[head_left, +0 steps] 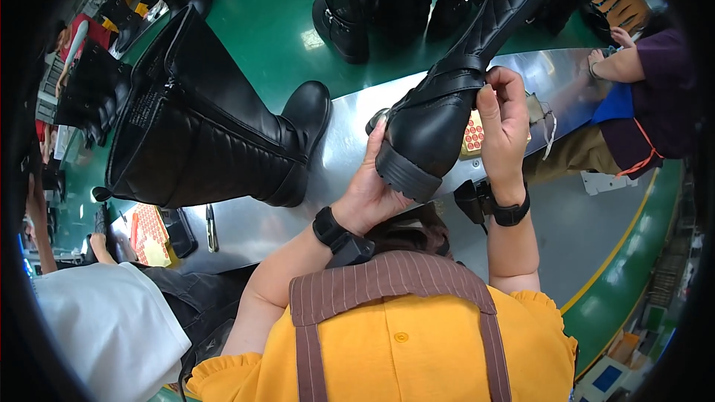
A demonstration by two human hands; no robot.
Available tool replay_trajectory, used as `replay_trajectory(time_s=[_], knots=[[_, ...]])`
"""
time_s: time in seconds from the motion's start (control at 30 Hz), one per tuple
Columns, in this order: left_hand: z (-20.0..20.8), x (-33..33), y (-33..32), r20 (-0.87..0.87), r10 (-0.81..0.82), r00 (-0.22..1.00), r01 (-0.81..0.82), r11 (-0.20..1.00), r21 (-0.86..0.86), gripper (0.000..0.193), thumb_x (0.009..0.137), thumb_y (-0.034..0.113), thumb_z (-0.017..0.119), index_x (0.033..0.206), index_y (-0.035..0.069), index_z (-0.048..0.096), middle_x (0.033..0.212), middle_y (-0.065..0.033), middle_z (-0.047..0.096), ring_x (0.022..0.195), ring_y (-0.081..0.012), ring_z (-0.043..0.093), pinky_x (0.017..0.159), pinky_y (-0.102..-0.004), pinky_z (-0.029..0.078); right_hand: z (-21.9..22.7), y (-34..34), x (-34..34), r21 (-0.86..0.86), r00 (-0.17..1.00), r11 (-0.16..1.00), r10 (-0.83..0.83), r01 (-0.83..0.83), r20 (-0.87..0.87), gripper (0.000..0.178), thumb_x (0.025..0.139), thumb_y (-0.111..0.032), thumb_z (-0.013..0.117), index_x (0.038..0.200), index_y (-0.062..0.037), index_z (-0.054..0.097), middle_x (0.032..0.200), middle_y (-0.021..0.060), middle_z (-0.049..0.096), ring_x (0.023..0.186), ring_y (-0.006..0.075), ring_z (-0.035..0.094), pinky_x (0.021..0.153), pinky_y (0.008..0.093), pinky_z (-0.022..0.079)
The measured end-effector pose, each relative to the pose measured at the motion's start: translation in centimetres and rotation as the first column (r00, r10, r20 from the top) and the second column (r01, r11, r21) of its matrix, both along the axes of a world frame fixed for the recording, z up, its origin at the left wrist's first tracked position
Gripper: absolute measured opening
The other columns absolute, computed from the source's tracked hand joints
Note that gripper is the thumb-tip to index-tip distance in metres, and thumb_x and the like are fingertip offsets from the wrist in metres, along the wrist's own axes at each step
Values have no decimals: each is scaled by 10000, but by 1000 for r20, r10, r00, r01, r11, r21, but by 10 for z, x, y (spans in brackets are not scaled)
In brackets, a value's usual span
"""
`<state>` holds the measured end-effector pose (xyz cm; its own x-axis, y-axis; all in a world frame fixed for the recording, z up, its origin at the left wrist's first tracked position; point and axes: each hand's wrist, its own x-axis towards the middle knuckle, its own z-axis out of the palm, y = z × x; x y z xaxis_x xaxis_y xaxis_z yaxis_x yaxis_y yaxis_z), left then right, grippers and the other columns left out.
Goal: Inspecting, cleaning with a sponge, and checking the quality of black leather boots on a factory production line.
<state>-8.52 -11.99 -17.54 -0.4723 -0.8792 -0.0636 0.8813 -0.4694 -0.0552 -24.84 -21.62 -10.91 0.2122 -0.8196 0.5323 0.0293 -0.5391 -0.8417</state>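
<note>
A tall black boot (428, 130) with a quilted shaft and ankle straps lies tilted over the metal bench edge, its heel toward me. My left hand (365, 197) is wrapped round the heel and sole from the left, thumb up along the side. At the ankle my right hand (506, 130) is closed in a pinch at the edge of the boot's strap (450, 82); the fingertips partly hide what they hold. To the left stands a second tall black boot (216, 119), zipped along its side, its wide top leaning toward me.
Several black boots (342, 22) stand on the green table (275, 0) beyond the metal bench (350, 115). Sheets of red round stickers (474, 136), a pen (211, 228) and a dark phone-like case (179, 231) lie on the bench. Co-workers sit at right (633, 104) and left (112, 320).
</note>
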Motion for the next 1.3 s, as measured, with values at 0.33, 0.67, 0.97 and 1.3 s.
replay_trajectory(time_s=[0.33,0.67,0.97,1.3], knots=[[9,0,-1,288,109,952,-135,988,73,729,956,680,486,1424,121,496,1378,-89,593,1209,-232,621,1015,-420,529,-8,1,-10,59,996,996,67,-70,54,289,983,-211,676,1143,-16,534,1053,37,554,912,116,559,882,291,477],[18,2,-1,489,190,851,-213,977,-9,731,971,666,475,1427,96,493,1379,-87,593,1240,-209,597,1066,-386,484,-21,6,-35,47,980,981,192,-189,-47,402,881,-209,790,1137,-22,542,1067,48,561,980,143,561,918,290,466],[12,-1,-4,541,229,809,-221,972,-81,745,993,649,444,1446,57,468,1402,-88,577,1272,-197,562,1108,-386,429,-12,19,-35,116,980,973,192,-197,54,563,760,-208,899,1095,-76,466,1069,36,499,984,122,521,902,266,456],[8,6,4,531,244,811,-252,966,-60,744,950,626,568,1451,84,468,1413,-83,568,1271,-202,557,1086,-389,439,-33,41,-31,340,945,900,182,-272,273,1070,743,-478,873,1520,-81,253,1482,94,385,1379,249,400,1086,384,398]])
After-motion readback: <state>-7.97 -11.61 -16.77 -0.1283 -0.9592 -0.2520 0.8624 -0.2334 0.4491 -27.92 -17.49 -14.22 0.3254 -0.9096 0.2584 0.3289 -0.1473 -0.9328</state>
